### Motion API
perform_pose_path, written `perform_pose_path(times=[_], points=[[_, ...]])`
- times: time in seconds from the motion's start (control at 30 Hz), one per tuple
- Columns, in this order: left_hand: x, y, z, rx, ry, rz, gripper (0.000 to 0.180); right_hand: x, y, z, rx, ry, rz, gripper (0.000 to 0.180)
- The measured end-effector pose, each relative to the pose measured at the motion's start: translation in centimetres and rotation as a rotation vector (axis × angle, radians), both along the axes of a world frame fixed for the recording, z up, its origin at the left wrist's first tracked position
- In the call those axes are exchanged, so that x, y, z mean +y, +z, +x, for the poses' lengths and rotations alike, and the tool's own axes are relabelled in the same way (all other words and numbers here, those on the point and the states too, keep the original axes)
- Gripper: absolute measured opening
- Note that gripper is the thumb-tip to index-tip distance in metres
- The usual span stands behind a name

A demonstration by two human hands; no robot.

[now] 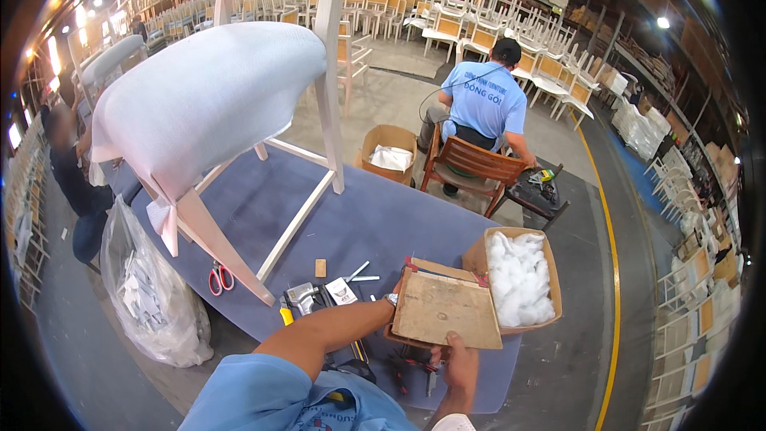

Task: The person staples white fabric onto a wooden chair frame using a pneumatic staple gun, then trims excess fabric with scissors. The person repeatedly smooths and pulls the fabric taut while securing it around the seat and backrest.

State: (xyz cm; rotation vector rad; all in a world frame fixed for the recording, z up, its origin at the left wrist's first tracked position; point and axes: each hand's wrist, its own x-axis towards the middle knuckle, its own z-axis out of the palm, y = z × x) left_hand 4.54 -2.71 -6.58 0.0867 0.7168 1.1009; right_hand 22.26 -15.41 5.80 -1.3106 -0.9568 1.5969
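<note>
A flat brown panel (447, 309), cardboard or thin wood with red tape at its corners, is tilted over the table's near right part. My right hand (460, 363) grips its near edge, thumb on top. The left forearm (331, 334) reaches to the panel's left side, where the panel hides that hand's fingers. Under the near edge, dark and red-handled tools (411, 371) partly show. Against the panel's right side stands a carton (476, 258) full of white fluffy stuffing (520, 275).
A chair (211, 88) with a pale covered seat stands on the blue-grey table (383, 199). Scissors (221, 278), a staple gun (302, 298) and a small wooden block (321, 267) lie near it. A bag of scraps (148, 287) hangs left. A seated co-worker (484, 100) is beyond the table.
</note>
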Motion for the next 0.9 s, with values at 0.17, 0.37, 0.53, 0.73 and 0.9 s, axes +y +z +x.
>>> perform_pose_path(times=[0.17, 0.37, 0.53, 0.73, 0.9], points=[[0.5, -0.4, -0.1, -0.005, 0.017, -0.004, 0.062, 0.1, 0.1, -0.3, 0.024, -0.015, 0.012, 0.032], [0.7, -1.1, -0.7, -0.014, 0.03, -0.012, 0.062, 0.8, 0.7, -0.6, 0.019, 0.038, 0.027, 0.032], [1.4, -1.3, -0.4, -0.059, 0.005, 0.01, 0.062, 1.0, 1.5, -0.8, -0.034, -0.012, 0.033, 0.032], [-1.7, -0.1, -3.1, -0.238, -0.218, 0.325, 0.066, 7.5, -0.7, -1.7, 0.083, -0.006, -0.036, 0.031], [-8.3, 2.2, -5.0, 2.073, -0.335, 1.144, 0.058, 13.0, -4.1, -2.4, 0.133, 0.013, -0.049, 0.033]])
